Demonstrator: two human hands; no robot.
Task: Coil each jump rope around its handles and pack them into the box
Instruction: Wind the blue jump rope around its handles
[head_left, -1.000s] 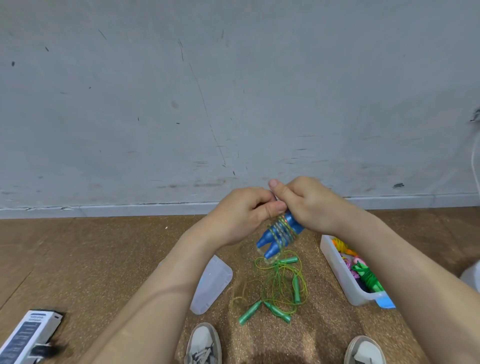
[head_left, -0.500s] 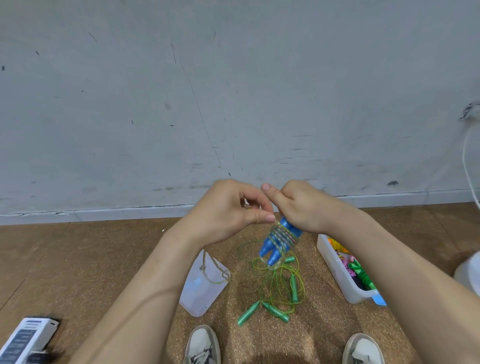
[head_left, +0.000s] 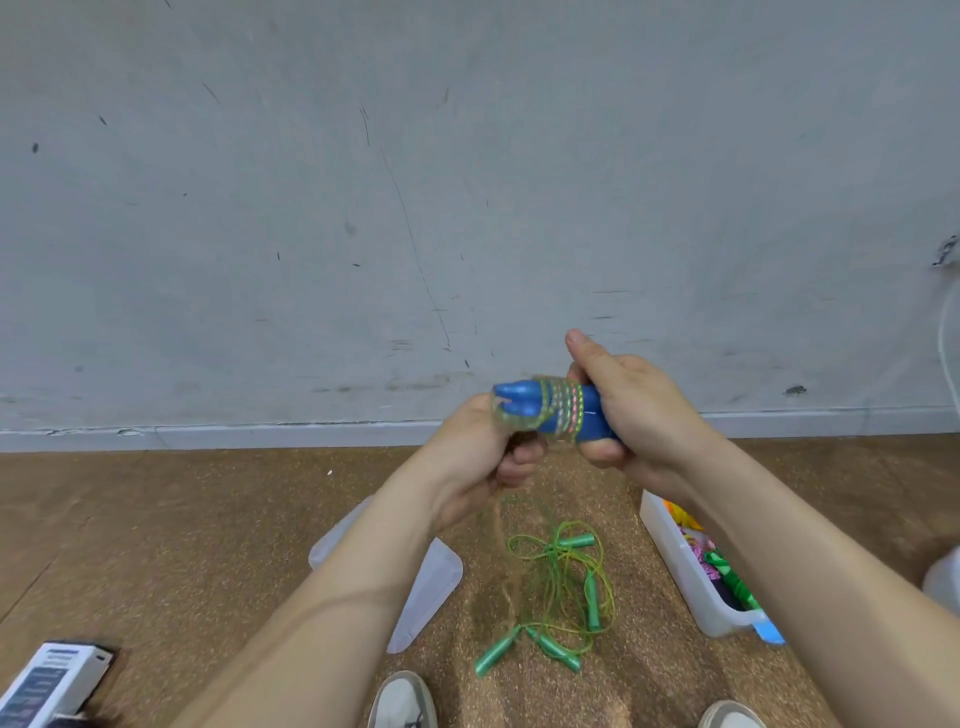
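Observation:
My right hand (head_left: 631, 410) grips the blue jump rope handles (head_left: 535, 408), held side by side and nearly level, tips pointing left. Several turns of clear, colour-flecked rope (head_left: 563, 410) wrap their middle. My left hand (head_left: 485, 457) holds the loose end of that rope just below the tips; the rest trails blurred toward the floor. Green jump ropes (head_left: 558, 587) lie tangled on the floor between my feet. The white plastic box (head_left: 685, 577) sits at the right with coiled ropes inside, partly hidden by my right forearm.
A translucent lid (head_left: 431, 587) lies on the brown floor under my left forearm. A white carton (head_left: 52, 680) rests at the bottom left. My shoes (head_left: 402, 701) show at the bottom edge. A grey wall stands close ahead.
The blue handles have swung from pointing down to nearly level. My left hand has dropped from above the handles to below their tips, drawing the rope round.

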